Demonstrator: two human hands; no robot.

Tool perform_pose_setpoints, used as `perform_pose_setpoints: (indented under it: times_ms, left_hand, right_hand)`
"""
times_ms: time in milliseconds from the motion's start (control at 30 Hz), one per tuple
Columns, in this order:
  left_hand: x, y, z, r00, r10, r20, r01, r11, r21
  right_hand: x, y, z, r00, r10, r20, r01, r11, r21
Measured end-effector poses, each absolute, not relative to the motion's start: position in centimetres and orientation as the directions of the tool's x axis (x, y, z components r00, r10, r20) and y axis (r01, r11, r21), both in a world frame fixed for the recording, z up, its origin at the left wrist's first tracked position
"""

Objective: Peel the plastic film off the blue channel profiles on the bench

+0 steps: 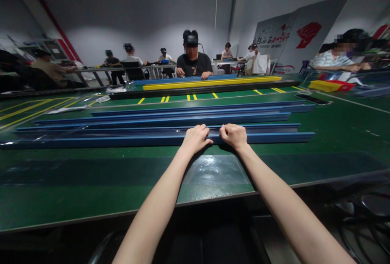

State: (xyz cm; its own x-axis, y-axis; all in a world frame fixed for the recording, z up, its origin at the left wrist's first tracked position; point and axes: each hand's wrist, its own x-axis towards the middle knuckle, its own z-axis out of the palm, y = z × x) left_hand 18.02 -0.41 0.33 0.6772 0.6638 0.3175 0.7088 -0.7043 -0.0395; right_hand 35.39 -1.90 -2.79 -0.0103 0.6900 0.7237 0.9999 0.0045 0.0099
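Observation:
A long blue channel strip (137, 140) lies across the green table in front of me, with a raised edge along its near and far sides. My left hand (197, 137) is curled over it near the middle, fingers bent onto the strip and thumb at its near edge. Just to the right, my right hand (234, 135) is closed in a fist on the same strip. A small gap separates the two hands. Clear plastic film shows on the strip's left part. Behind it lie more blue strips (243, 117), roughly parallel.
A yellow strip (213, 82) and a black strip (207, 89) lie farther back, before a seated person (195, 63). A clear plastic sheet (122, 168) covers the table's near side. A phone (313, 99) and a yellow tray (324, 86) are at the right. Other people sit around.

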Motion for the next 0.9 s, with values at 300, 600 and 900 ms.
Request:
perform_pose_setpoints:
  times_ms: [300, 600, 900]
  left_hand:
    - [18.4, -0.7, 0.3, 0.702, 0.615, 0.359, 0.670, -0.741, -0.039]
    - [18.1, -0.5, 0.6, 0.686, 0.651, 0.323, 0.693, -0.721, -0.019]
    - [18.1, -0.2, 0.2, 0.699, 0.653, 0.292, 0.693, -0.719, -0.053]
  right_hand:
    - [37.8, -2.0, -2.9, 0.164, 0.657, 0.735, 0.985, -0.143, -0.092]
    - [40.4, -3.1, -2.6, 0.323, 0.593, 0.738, 0.937, -0.310, -0.161]
    - [41.0, -3.3, -2.9, 0.327, 0.577, 0.748, 0.933, -0.322, -0.159]
